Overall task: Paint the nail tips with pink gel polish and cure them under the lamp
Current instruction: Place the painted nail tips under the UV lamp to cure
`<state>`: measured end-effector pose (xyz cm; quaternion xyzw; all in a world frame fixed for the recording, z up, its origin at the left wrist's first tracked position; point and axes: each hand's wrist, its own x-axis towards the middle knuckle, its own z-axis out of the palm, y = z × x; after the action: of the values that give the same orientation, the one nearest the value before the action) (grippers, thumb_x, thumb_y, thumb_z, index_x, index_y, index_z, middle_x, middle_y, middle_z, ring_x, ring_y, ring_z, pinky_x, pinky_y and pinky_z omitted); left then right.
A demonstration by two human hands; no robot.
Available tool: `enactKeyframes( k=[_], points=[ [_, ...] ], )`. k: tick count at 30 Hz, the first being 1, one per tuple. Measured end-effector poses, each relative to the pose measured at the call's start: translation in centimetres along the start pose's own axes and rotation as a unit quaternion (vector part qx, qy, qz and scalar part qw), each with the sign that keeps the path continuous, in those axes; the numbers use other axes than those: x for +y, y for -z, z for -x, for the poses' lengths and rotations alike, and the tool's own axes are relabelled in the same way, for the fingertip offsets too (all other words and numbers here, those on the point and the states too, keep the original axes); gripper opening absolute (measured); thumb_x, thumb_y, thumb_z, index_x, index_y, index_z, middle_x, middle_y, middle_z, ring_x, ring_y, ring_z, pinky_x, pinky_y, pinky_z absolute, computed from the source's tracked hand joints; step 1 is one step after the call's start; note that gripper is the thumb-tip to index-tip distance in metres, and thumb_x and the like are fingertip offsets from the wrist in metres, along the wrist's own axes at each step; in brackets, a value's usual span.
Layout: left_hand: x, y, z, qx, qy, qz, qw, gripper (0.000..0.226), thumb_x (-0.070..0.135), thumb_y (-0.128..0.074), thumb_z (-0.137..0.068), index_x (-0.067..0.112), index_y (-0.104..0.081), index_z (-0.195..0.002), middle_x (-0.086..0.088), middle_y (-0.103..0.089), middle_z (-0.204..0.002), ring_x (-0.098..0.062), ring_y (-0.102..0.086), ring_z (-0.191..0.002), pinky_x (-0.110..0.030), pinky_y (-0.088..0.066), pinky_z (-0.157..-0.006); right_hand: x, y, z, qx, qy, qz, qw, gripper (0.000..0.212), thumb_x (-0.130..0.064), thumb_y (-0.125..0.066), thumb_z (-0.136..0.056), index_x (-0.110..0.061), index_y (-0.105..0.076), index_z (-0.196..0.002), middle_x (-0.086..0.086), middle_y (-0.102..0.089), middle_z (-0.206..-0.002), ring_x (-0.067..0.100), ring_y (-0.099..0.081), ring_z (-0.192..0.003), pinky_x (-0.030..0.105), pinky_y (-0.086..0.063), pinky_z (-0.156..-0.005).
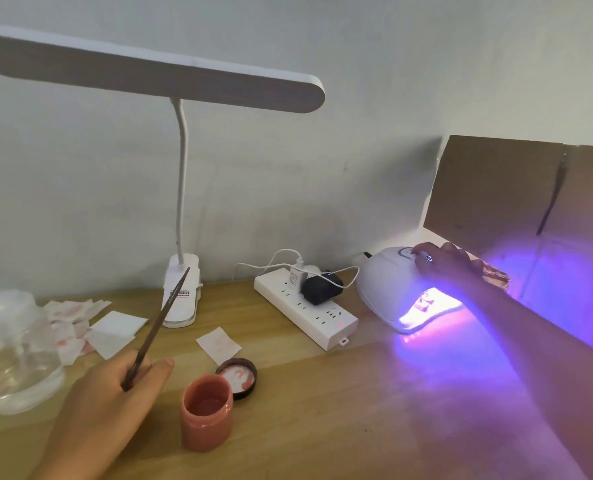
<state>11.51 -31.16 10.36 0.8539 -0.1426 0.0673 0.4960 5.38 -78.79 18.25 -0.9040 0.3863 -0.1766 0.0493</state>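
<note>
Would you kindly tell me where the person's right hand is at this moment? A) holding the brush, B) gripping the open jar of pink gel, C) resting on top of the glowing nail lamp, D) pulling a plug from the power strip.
C: the right hand lies on the top of the nail lamp, fingertips at its button panel, while purple light shines from the lamp's opening.

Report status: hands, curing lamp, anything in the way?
Left hand holds brush. Right hand touches top of curing lamp, lit purple. Jar open, lid beside it, away from lamp.
</note>
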Motion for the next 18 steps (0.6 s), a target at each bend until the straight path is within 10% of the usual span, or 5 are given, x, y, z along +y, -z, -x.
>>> enactKeyframes(
  k=[6, 11, 18],
  points=[
    [-0.5, -0.4, 0.1, 0.001, -0.012, -0.023, 1.0, 0.046, 0.038, -0.066, -0.088, 0.004, -0.049, -0.062, -0.013, -0.052, -0.053, -0.03, -0.054, -0.056, -0.034, -0.039, -0.058, 1.0, -1.7, 6.7, 0.29, -0.074, -0.274, 0.914, 0.023, -0.026, -0.036, -0.079, -0.019, -0.053, -0.092, 0.01, -0.059, -0.1, 0.033, -0.053, -0.085, 0.04, -0.042, -0.074],
    [-0.6, -0.9, 0.2, 0.002, -0.019, -0.032, 0.999, 0.049, 0.041, -0.067, -0.087, 0.014, -0.039, -0.057, 0.001, -0.041, -0.045, -0.027, -0.05, -0.051, -0.033, -0.037, -0.055, 4.0, -4.7, 7.2, 0.044, -0.151, -0.184, 0.97, 0.024, -0.017, -0.055, -0.092, -0.013, -0.063, -0.114, 0.014, -0.067, -0.115, 0.033, -0.061, -0.106, 0.036, -0.043, -0.086],
    [2.0, -0.3, 0.4, 0.052, -0.06, -0.018, 0.997, 0.052, 0.043, -0.066, -0.089, 0.013, -0.038, -0.058, -0.001, -0.039, -0.041, -0.027, -0.047, -0.046, -0.036, -0.041, -0.053, 3.9, -5.2, 3.5, -0.016, -0.165, -0.194, 0.967, 0.041, -0.025, -0.06, -0.094, -0.015, -0.058, -0.135, 0.015, -0.058, -0.136, 0.035, -0.055, -0.122, 0.036, -0.042, -0.1]
  ],
)
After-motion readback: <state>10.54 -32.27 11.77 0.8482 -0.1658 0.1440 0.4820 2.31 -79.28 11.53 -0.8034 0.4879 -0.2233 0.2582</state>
